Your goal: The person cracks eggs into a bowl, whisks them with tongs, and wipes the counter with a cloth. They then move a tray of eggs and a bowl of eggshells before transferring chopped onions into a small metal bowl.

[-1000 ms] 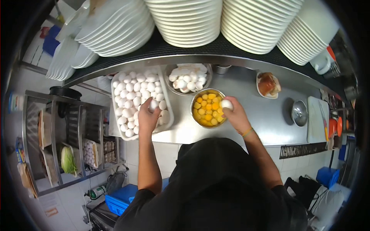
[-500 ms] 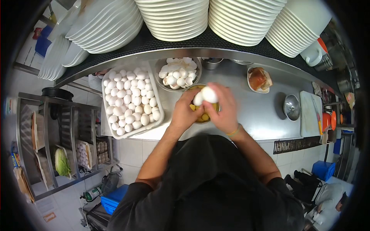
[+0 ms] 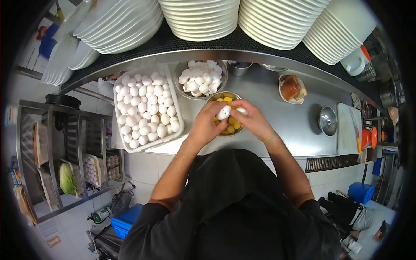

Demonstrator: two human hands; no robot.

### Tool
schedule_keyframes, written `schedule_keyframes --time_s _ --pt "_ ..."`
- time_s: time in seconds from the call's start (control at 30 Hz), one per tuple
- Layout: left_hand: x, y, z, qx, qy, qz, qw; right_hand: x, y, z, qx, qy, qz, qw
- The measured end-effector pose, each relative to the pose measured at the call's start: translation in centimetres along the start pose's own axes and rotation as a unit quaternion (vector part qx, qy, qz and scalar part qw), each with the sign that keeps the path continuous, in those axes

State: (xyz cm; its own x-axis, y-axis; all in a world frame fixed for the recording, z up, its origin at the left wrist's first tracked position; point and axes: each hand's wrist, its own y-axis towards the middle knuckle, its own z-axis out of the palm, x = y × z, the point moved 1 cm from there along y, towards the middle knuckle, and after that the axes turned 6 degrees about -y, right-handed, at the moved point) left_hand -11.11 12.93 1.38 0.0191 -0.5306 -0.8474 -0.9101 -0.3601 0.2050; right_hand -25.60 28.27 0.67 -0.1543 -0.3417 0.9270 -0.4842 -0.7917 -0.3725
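Over a metal bowl of yolks (image 3: 234,125), my left hand (image 3: 208,123) holds a white egg (image 3: 223,112) whose shell looks cracked. My right hand (image 3: 253,121) grips another white egg or shell (image 3: 242,111) just to the right of it, over the same bowl. Behind the yolks, a larger metal bowl (image 3: 177,82) is heaped with broken white eggshells (image 3: 200,78). To the left stands a white tray (image 3: 181,123) filled with several whole white eggs (image 3: 142,108).
White plates (image 3: 199,21) are stacked on the shelf above the steel counter (image 3: 281,134). A dish with brown food (image 3: 291,88), an empty metal bowl (image 3: 328,120) and a cutting board (image 3: 344,134) with a knife lie right. Another person (image 3: 364,216) is at lower right.
My right hand has come down and a little right, with its white egg or shell lower over the bowl. The egg in my left hand now shows cracks. More yolks are visible.
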Motion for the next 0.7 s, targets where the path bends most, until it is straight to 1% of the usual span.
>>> schedule_keyframes --time_s 0.07,0.17,0.23,0.37,0.47,0.57,0.67,0.7 --pt "-0.5 0.3 -0.4 0.024 0.001 0.021 1.000 0.6 -0.1 0.6 0.011 -0.069 -0.028 0.997" --pt "-1.3 0.2 -0.6 0.006 -0.014 0.009 1.000 0.3 0.3 0.7 0.015 -0.054 -0.055 0.997" --pt "-1.4 0.1 -0.9 0.009 -0.043 -0.017 0.999 0.1 0.4 0.5 0.003 -0.037 -0.055 0.998" --pt "-0.4 -0.4 -1.3 0.016 -0.085 -0.055 0.995 0.0 0.1 0.0 -0.002 -0.009 -0.029 1.000" --pt "0.4 -0.7 -1.4 0.007 -0.031 -0.028 0.999 -1.6 0.6 -0.5 -0.029 -0.112 -0.100 0.988" --pt "1.7 -1.0 -1.1 0.017 0.075 0.013 0.997 -2.0 0.5 -0.9 -0.089 -0.293 -0.163 0.938" --pt "1.6 -1.2 -1.4 0.041 0.111 -0.033 0.992 -1.2 0.5 -0.8 -0.118 -0.395 -0.167 0.895" --pt "2.0 -1.1 -1.5 0.022 0.128 -0.022 0.991 -1.0 0.6 -0.8 -0.125 -0.398 -0.170 0.893"
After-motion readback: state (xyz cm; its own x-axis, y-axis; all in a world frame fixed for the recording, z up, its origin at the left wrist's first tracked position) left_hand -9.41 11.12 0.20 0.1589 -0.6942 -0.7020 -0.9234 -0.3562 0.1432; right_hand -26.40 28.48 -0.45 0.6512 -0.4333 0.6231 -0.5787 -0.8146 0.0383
